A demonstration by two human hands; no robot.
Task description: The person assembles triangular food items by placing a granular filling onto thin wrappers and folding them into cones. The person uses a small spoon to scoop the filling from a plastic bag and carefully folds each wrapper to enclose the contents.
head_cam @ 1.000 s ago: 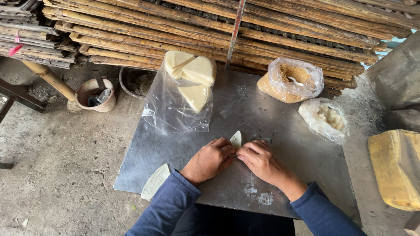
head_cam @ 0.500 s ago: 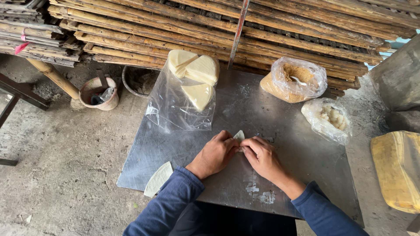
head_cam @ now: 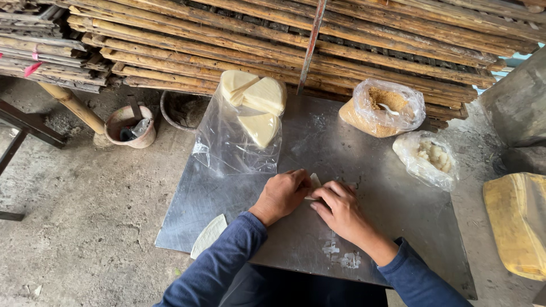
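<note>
The small pale wrapper piece (head_cam: 314,183) lies right between the two hands, near the middle of the metal desk (head_cam: 398,227), a little closer to its near edge than to its far one. The left hand (head_cam: 282,194) sits just to its left with fingers curled down onto it, and the right hand (head_cam: 339,206) presses in from the right, fingertips (head_cam: 316,199) pinching the lower edge. Both hands are closed on the piece, touching it and nearly touching each other. Only a narrow pointed tip shows above the knuckles, so its long axis seems to run away from the person toward the far edge, though most of it is hidden. Neither hand is clearly nearer; the piece is shared.

Toward the far left corner a clear plastic bag (head_cam: 239,136) holds a stack of pale wedge-shaped wrappers (head_cam: 256,102). At the far right edge sits an open bag of brown crumbly filling (head_cam: 375,113), and just nearer along the right edge a bag of whitish lumps (head_cam: 429,156). One loose wrapper (head_cam: 208,235) overhangs the near left edge, well apart from the hands
</note>
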